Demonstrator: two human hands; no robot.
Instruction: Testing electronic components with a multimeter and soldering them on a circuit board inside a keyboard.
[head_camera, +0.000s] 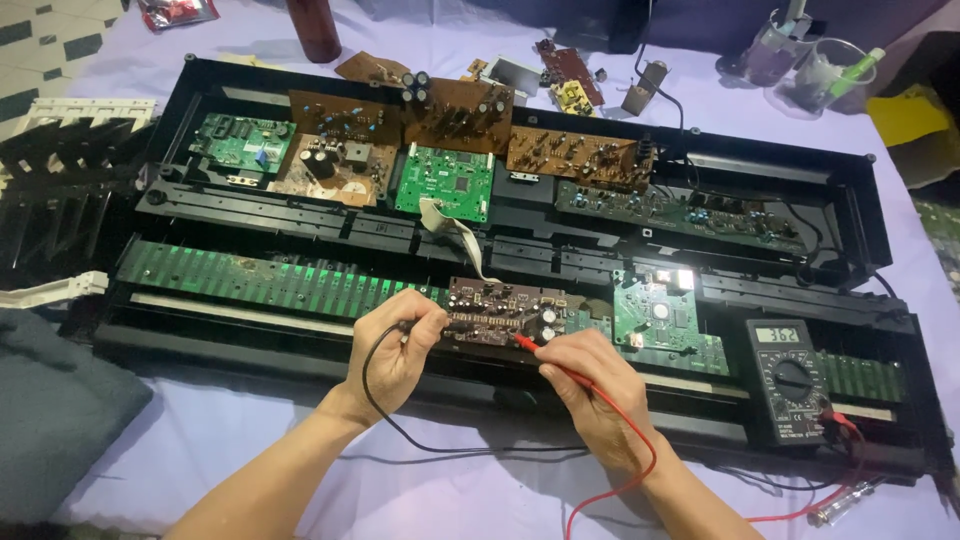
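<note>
Red probe (527, 343) in right hand (590, 390).

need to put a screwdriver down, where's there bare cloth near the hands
Bare lilac cloth lies in front of the opened keyboard case, between the grey cushion and the left hand; the black lead crosses its right edge. Between the forearms there is a smaller patch. Right of the right hand it is crowded: red lead and multimeter.

Both forearms bare, no sleeves or rings.
</note>
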